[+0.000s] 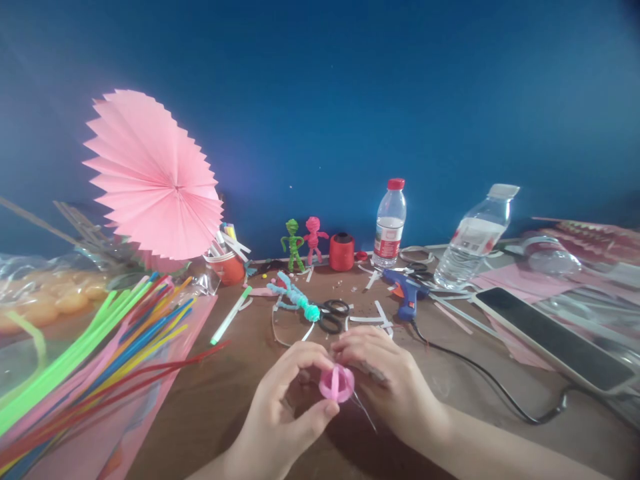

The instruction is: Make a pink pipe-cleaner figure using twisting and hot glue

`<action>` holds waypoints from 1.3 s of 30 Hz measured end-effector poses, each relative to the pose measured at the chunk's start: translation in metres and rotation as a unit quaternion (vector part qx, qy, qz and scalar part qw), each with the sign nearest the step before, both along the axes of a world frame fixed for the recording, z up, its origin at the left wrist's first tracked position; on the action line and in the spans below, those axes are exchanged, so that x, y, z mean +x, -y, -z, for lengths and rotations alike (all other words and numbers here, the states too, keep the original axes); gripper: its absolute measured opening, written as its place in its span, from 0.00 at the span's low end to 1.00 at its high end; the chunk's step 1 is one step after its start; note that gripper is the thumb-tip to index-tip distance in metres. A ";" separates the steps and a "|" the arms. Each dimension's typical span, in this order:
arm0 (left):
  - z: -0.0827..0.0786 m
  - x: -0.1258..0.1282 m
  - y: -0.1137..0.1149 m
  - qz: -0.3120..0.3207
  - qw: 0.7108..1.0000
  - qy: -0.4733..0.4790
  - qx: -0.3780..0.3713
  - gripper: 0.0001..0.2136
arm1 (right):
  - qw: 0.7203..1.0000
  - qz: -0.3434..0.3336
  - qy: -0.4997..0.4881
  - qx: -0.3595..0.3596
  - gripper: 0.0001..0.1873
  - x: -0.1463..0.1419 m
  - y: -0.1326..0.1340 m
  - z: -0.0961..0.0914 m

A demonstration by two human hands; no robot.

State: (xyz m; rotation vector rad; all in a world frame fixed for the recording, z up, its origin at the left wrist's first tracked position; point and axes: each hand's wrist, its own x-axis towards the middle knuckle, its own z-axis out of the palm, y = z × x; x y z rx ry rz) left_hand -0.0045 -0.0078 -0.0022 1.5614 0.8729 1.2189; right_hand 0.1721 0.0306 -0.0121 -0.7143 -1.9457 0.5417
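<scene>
A small pink round cage bent from pipe cleaner (344,375) sits between my two hands above the front of the table. My left hand (293,393) pinches its left side between thumb and index finger. On the other side, my right hand (387,373) is curled against the cage, its fingertips partly hidden behind it. A thin wire-like end hangs from the cage towards the lower right. Just beyond my hands lie a light-blue pipe cleaner figure (299,299) and black-handled scissors (332,316).
Pipe cleaners (100,360) of several colours lie at left, near a pink paper fan (155,177). Green (293,245) and pink figures (314,239) stand at the back. A blue glue gun (407,297) with a cord, water bottles (390,227) and a phone (555,337) occupy the right.
</scene>
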 end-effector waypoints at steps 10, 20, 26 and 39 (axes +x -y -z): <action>0.003 0.001 -0.002 -0.080 0.995 -0.033 0.043 0.16 | 0.997 -0.031 -0.051 -0.043 0.10 0.005 0.008 -0.007; 0.006 -0.002 -0.003 -0.092 0.989 -0.075 0.086 0.18 | 0.996 -0.035 -0.035 -0.068 0.05 0.004 0.006 -0.009; 0.008 -0.004 -0.004 -0.082 0.979 -0.137 0.124 0.18 | 0.998 -0.037 -0.030 -0.048 0.05 0.004 0.005 -0.007; 0.007 -0.004 -0.003 -0.113 0.961 -0.190 0.168 0.19 | 0.998 -0.025 -0.026 -0.054 0.08 0.002 0.006 -0.009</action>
